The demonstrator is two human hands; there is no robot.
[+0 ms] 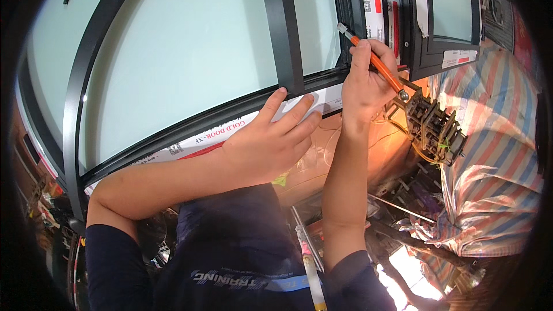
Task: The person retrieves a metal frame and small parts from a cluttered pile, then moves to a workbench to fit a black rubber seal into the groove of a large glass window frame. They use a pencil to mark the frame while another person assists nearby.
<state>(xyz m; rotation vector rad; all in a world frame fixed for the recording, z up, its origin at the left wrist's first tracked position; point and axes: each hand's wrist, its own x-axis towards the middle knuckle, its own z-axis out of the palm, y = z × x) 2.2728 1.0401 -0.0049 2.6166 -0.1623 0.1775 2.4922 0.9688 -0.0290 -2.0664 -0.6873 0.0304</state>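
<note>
My right hand (371, 83) is closed around an orange pen-shaped glass cutter (377, 64) with a metal head and a rounded metal end. Its head meets the frosted glass pane (320, 29) beside the inner edge of a black frame (349, 11). My left hand (276, 132) rests open on the frame's lower rail, fingers spread over the white and red protective film (214, 136). Its fingertips lie near the foot of a black crossbar (281, 29) that stretches up over the glass. A curved black strip (78, 80) arches across the pane at the left.
Another black-framed glass panel (455, 6) is at the upper right. Below it sits a dark metal device (433, 128) with yellow wires. A striped plastic sheet (489, 155) drapes at the right. Mixed scraps and rods (403, 207) lie beneath.
</note>
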